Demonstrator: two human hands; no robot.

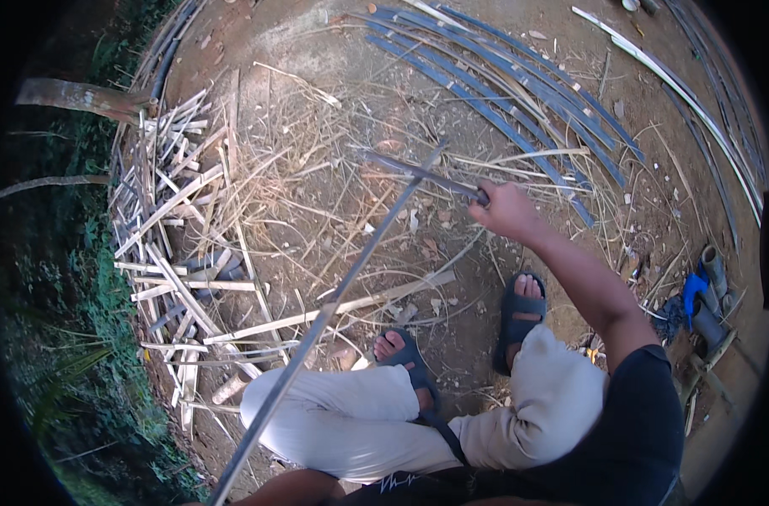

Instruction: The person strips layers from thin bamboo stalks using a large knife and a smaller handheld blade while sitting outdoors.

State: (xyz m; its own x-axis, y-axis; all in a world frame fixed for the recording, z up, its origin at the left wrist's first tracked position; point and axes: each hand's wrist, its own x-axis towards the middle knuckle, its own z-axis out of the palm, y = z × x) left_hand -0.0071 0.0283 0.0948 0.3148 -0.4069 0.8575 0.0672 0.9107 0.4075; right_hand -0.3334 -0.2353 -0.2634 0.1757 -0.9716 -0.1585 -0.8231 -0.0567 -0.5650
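One long, narrow, grey-brown strip, apparently bamboo [324, 317], its long axis slanting from the lower left edge up to a far end at upper right, ahead of the wearer. One dark, slim-bladed metal knife [448, 181], laid crosswise to the strip near its far end, contact uncertain; the right hand [507, 209], right of the strip, has its grip closed round the handle. Left forearm [296, 487] just right of the strip's near portion; left hand unseen, its grip impossible to tell.
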